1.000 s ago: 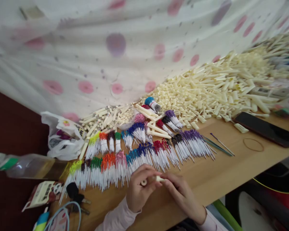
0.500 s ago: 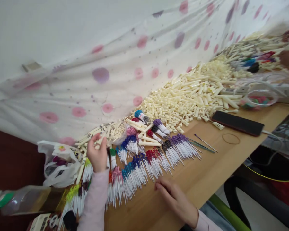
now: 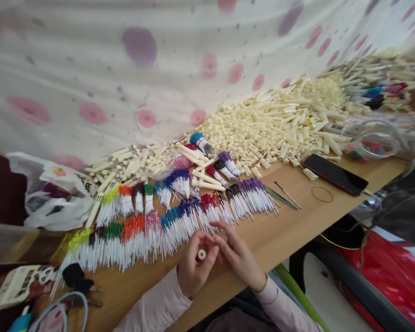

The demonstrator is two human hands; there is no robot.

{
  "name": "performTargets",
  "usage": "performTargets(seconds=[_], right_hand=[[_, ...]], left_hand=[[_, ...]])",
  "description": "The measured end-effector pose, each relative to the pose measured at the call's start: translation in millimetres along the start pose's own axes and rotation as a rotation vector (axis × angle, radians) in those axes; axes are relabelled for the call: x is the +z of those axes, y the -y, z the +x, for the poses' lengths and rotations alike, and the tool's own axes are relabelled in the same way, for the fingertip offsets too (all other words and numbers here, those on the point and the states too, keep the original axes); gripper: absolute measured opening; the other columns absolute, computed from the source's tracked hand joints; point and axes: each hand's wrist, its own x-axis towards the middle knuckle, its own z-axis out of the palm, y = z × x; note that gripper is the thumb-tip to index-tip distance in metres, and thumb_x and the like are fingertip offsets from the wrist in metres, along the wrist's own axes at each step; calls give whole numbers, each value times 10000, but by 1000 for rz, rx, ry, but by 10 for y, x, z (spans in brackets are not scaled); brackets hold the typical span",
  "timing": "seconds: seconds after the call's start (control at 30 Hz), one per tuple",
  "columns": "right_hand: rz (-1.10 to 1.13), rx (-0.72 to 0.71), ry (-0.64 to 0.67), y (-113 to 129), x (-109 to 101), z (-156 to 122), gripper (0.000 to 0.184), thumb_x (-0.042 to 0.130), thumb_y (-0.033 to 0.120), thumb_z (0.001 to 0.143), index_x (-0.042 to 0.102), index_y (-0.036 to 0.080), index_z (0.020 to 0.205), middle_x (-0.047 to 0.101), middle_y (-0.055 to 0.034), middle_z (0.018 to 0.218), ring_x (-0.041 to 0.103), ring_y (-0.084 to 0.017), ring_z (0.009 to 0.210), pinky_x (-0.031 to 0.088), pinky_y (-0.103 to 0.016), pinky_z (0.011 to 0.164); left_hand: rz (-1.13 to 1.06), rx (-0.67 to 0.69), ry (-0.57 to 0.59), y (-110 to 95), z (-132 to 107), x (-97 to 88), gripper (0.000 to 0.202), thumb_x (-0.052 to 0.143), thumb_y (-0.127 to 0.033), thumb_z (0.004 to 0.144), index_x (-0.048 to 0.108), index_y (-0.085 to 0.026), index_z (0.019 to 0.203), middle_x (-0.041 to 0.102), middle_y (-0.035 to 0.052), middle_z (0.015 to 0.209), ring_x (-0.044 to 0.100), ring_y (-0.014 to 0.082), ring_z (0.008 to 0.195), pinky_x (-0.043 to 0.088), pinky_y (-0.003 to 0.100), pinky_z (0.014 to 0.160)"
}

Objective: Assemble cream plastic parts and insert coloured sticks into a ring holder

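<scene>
My left hand [image 3: 196, 266] is curled around a small cream plastic tube [image 3: 201, 254], whose round end with a hole faces me. Meeting its fingertips is my right hand [image 3: 238, 257], with the fingers bent inward and the index finger reaching forward. What lies between the right fingers is hidden. Just beyond both hands, white pen refills with coloured tips [image 3: 180, 226] lie in a long row, sorted by colour. Behind them are bundled refills [image 3: 181, 183] and several cream pen barrels [image 3: 207, 177].
A large heap of cream plastic parts [image 3: 269, 124] runs along the curtain. To the right lie a phone [image 3: 335, 175], a rubber band [image 3: 321, 194] and tweezers [image 3: 281, 197]. On the left are a plastic bag [image 3: 55, 193], a bottle [image 3: 20, 244] and keys [image 3: 86, 295].
My left hand has come back from the barrel pile at the left to meet my right hand near the table's front edge, bringing a cream tube. The view has tilted down.
</scene>
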Motion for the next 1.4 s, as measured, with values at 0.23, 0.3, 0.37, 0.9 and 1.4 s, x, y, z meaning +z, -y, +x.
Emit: performTargets(seconds=[0.23,0.3,0.37,0.9,1.4], right_hand=[[-96,23,130,-28,41,-28,559,541,220,860,310,206,1369,561,49,633,588,-163,603,449,-267,605],[-158,-8,150,-18,51,-30,596,523,151,826,302,215,1377,633,12,724,629,-177,681,476,-294,672],[-179,-23,144,-7,55,-35,520,498,149,834,341,217,1325,638,9,725,599,-161,621,455,-269,615],[-38,-86,-203,40,-23,-64,191,573,372,894,587,182,882,461,39,617,424,-114,556,343,-230,526],[-233,-160,-47,-72,53,-57,74,553,216,885,522,187,824,341,94,545,326,-82,465,254,-214,469]], left_hand=[[78,17,79,-34,53,-118,137,651,-279,772,642,-186,872,568,42,834,536,160,708,421,262,605],[63,9,62,-22,64,-127,103,671,-275,766,676,-180,807,548,40,821,513,139,661,398,248,563],[22,-30,25,2,70,-129,115,669,-285,788,696,-178,758,531,29,800,460,104,587,347,229,506],[-154,-70,14,83,26,-144,339,523,-286,912,520,-211,1242,645,74,1048,604,192,906,463,330,823],[375,304,55,177,-10,-111,512,302,-76,957,206,-206,1443,620,123,1295,493,204,1273,383,449,1027]])
